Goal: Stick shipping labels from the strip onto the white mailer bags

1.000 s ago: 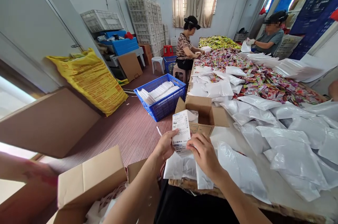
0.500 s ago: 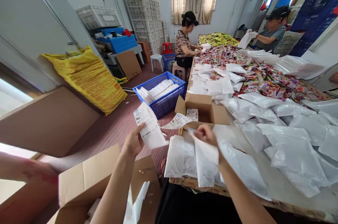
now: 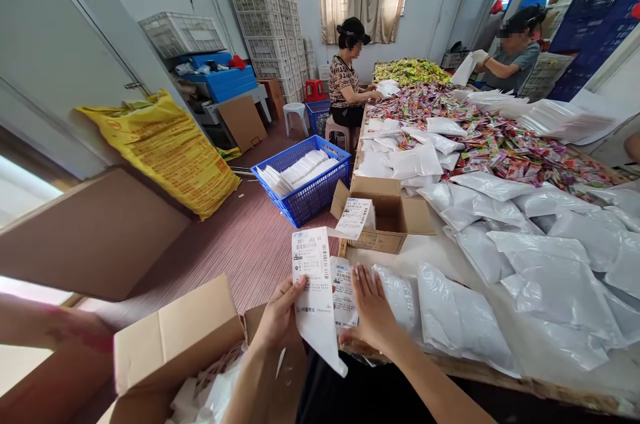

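My left hand (image 3: 281,309) pinches a strip of printed shipping labels (image 3: 313,261) between thumb and fingers. The strip's lower end hangs loose, and its upper end runs toward a small open carton (image 3: 384,243), where another label (image 3: 354,217) lies over the edge. My right hand (image 3: 374,317) lies with fingers stretched out over a shipping label (image 3: 344,287) on a white mailer at the table's near edge. Most of that mailer is hidden under the hand and strip. Beside it, to the right, lie more filled white mailers (image 3: 457,314).
Piles of white mailers (image 3: 555,277) and colourful small packets (image 3: 505,141) cover the table. A blue basket (image 3: 315,194) of white envelopes stands on the floor. An open carton (image 3: 175,337) with white scraps is at lower left. Two co-workers (image 3: 347,81) sit farther back.
My right hand has come down from holding a white piece above the mailers to lie flat on a labelled mailer. My left hand has moved right and nearer with the label strip.
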`<action>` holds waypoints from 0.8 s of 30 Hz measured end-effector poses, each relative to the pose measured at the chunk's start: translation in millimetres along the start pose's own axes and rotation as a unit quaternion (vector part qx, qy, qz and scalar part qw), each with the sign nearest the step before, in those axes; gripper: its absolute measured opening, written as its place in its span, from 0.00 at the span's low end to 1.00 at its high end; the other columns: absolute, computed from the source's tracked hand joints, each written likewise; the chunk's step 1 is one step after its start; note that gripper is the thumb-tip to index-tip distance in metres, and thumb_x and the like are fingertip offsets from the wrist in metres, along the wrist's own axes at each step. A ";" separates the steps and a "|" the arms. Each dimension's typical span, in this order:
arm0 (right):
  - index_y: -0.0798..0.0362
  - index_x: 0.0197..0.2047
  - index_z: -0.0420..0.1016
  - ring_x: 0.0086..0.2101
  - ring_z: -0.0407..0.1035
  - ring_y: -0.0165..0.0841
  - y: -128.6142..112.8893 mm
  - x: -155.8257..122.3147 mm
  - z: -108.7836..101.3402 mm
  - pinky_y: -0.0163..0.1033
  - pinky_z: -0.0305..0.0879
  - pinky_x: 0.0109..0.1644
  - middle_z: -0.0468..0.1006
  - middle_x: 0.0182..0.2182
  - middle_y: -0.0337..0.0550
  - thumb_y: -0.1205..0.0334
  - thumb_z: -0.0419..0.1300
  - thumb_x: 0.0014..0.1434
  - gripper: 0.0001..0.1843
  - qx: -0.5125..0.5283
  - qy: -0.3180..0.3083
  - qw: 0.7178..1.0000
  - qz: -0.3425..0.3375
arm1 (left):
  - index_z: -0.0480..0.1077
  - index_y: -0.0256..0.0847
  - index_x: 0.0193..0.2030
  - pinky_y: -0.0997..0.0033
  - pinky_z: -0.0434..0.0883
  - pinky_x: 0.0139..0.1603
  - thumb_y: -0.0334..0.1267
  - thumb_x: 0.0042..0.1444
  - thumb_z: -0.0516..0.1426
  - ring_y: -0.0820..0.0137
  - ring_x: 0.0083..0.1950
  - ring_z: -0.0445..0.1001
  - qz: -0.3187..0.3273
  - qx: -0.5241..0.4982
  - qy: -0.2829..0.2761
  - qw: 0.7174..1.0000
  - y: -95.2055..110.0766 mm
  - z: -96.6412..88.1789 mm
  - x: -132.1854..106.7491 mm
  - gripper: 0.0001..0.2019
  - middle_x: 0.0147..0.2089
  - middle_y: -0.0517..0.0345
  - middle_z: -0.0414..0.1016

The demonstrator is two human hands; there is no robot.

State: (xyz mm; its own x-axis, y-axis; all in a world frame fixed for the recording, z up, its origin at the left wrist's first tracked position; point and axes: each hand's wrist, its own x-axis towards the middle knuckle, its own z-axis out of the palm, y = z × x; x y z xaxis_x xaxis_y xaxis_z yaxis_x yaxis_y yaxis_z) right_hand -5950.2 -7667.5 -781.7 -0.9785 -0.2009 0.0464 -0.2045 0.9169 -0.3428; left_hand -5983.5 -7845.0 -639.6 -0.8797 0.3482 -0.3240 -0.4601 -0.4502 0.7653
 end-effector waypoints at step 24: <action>0.50 0.36 0.67 0.35 0.66 0.33 34.2 -84.9 -183.3 0.37 0.66 0.37 0.67 0.32 0.41 0.55 0.53 0.67 0.10 0.498 0.360 0.788 -0.033 | 0.65 0.32 0.61 0.59 0.77 0.49 0.31 0.64 0.47 0.57 0.46 0.80 -0.028 -0.068 0.164 0.984 -29.9 20.6 40.9 0.20 0.43 0.43 0.82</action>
State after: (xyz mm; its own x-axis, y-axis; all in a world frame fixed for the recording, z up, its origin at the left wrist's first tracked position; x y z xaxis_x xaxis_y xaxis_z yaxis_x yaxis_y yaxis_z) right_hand -5879.0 -7555.9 -625.4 -0.8012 0.3393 0.4929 -0.4845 0.1155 -0.8671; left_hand -6003.3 -7800.5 -664.3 -0.8333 0.1012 -0.5434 -0.5014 -0.5521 0.6661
